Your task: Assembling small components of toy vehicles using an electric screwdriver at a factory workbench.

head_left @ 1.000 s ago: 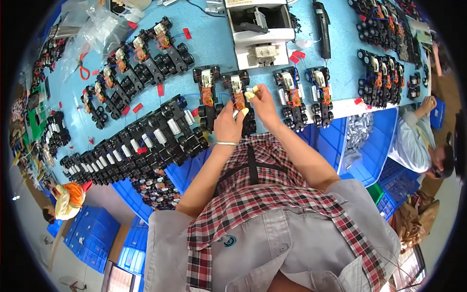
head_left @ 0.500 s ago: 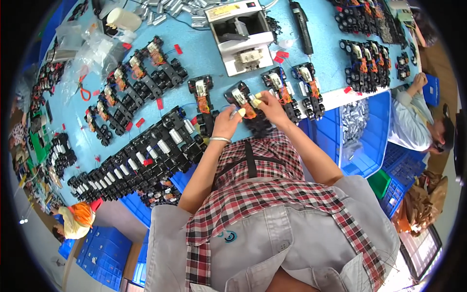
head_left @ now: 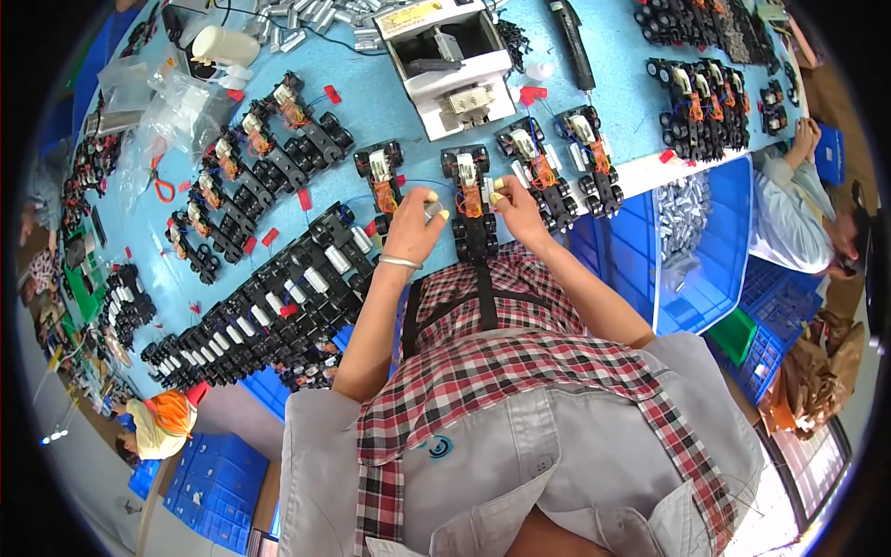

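Observation:
A toy car chassis with black wheels, a white upper part and orange wiring stands upright on the bench between my hands. My left hand is to its left, fingers curled around a small silver cylinder that is partly hidden. My right hand is at the chassis's right side, yellow-covered fingertips pinched at another silver cylinder. Yellow covers show on left fingertips too. Similar chassis stand to the left and right.
A white machine sits behind the chassis, with a black electric screwdriver to its right. Rows of chassis fill the left. A blue bin of silver cylinders stands at the right edge. Another person's hands are at far right.
The chassis between my hands has turned from tilted to nearly straight. My left hand has drawn back to the left, off the chassis; my right hand has shifted slightly right and down.

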The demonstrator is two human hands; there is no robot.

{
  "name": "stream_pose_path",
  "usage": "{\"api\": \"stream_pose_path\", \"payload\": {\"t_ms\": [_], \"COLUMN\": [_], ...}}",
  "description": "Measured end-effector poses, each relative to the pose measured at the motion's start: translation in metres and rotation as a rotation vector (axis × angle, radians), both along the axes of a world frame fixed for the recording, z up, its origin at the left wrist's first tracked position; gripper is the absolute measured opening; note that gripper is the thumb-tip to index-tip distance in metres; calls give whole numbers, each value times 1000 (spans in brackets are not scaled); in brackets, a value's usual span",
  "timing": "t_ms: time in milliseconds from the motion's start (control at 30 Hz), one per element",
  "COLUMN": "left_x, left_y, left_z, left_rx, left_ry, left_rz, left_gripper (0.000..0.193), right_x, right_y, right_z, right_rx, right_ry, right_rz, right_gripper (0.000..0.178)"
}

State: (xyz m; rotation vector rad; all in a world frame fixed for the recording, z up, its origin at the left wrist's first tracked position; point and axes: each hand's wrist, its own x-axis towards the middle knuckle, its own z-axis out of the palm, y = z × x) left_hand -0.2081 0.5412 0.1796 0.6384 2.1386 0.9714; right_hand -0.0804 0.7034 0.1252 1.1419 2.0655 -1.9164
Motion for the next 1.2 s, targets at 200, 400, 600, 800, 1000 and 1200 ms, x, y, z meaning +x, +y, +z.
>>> {"api": "stream_pose_path", "payload": {"t_ms": [200, 400, 600, 800, 1000, 1200], "left_x": [2, 17, 33, 36, 41, 51], "left_y": [13, 26, 20, 16, 19, 25], "left_z": [-38, -46, -42, -43, -37, -42], "left_rx": [-14, 315, 273, 313, 394, 409], "left_ry": [-102, -475, -583, -758, -997, -894], "left_rz": [103, 450, 580, 578, 645, 610], "left_gripper": [34, 26, 39, 39, 34, 32], "right_x": [1, -2, -3, -7, -11, -15], "right_y": [-3, -4, -3, -1, 7, 14], "right_z": [2, 4, -1, 12, 6, 10], "right_rx": [127, 74, 23, 27, 51, 197], "right_ry": [-28, -52, 37, -28, -45, -87], "right_rz": [8, -4, -81, 17, 162, 305], "right_gripper": [22, 23, 28, 32, 29, 27]}}
